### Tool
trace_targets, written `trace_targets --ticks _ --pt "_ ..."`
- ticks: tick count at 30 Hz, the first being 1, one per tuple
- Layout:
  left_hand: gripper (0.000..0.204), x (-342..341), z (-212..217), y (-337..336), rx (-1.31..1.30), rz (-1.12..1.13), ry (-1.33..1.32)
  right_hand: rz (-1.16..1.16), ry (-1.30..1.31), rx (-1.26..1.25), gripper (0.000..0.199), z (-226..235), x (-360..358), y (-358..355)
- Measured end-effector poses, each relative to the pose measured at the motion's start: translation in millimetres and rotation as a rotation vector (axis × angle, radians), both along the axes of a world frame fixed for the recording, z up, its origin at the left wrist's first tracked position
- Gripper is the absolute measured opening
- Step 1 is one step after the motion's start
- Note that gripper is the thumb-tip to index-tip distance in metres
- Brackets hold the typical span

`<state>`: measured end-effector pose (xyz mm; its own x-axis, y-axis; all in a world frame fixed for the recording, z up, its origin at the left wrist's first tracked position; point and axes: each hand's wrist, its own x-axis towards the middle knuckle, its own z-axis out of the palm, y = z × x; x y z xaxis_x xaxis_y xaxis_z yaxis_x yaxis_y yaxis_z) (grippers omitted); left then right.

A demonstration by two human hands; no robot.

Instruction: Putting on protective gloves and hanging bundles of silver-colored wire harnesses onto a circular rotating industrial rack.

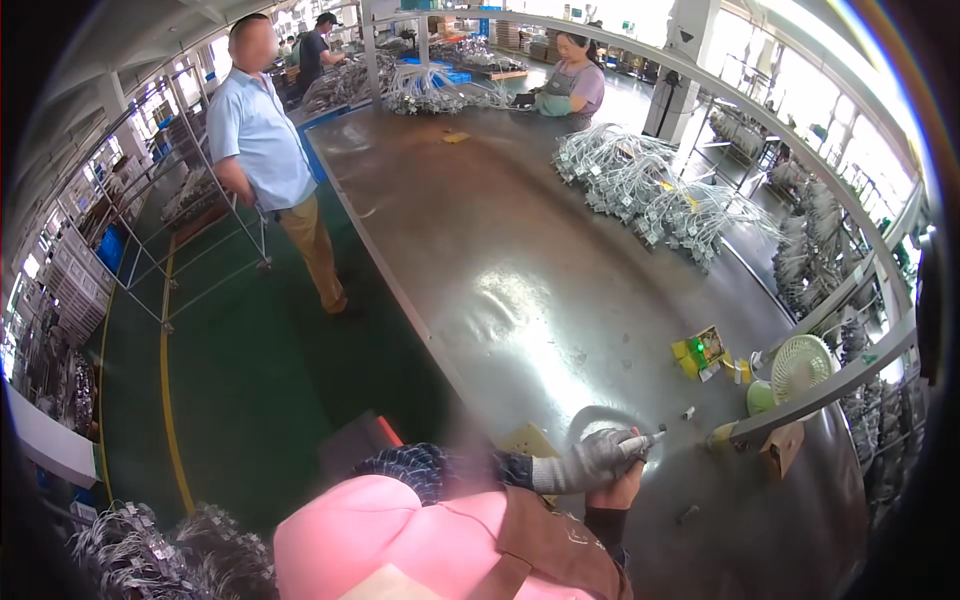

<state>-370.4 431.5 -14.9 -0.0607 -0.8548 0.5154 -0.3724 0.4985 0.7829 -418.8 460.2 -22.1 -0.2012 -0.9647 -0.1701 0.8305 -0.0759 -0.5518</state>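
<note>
My left hand point(588, 462), in a grey knit glove, is closed and pressed against my bare right hand point(618, 487) over the near part of the metal-topped table point(455, 255). The fingers of both hands come together around a small pale grey piece point(652, 439). Its tip sticks out to the right; what kind of thing it is I cannot make out, as the fingers hide the rest. A dark ring-shaped mark or loop point(580, 424) shows on the table just beyond the glove. Nearby lies a small whitish part point(688, 412).
To the right stand a yellow-and-green opened box point(703, 350), a small pale green fan point(802, 370) and a cardboard box point(782, 450) beside a metal frame post. Bundles of grey cables point(650, 185) pile along the far right edge. One person point(262, 140) stands left; another point(578, 85) works at the far end.
</note>
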Motion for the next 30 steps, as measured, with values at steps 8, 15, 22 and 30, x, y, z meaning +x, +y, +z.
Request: trace_targets --ticks 8,15,22,30 --pt "0.016 30 11 -27 -0.236 -0.487 -0.055 -0.397 0.601 -0.03 0.028 -33 -20 -8" --pt "0.022 42 25 -34 -0.415 -0.507 -0.194 -0.476 1.469 0.092 0.05 12 -27 -13" --pt "0.026 27 35 -39 -0.305 -0.669 -0.207 0.056 -0.218 0.088 0.05 -13 -41 -16" --pt "0.04 44 12 -45 -0.303 -0.577 0.025 -0.306 0.831 -0.006 0.016 15 -17 -27"
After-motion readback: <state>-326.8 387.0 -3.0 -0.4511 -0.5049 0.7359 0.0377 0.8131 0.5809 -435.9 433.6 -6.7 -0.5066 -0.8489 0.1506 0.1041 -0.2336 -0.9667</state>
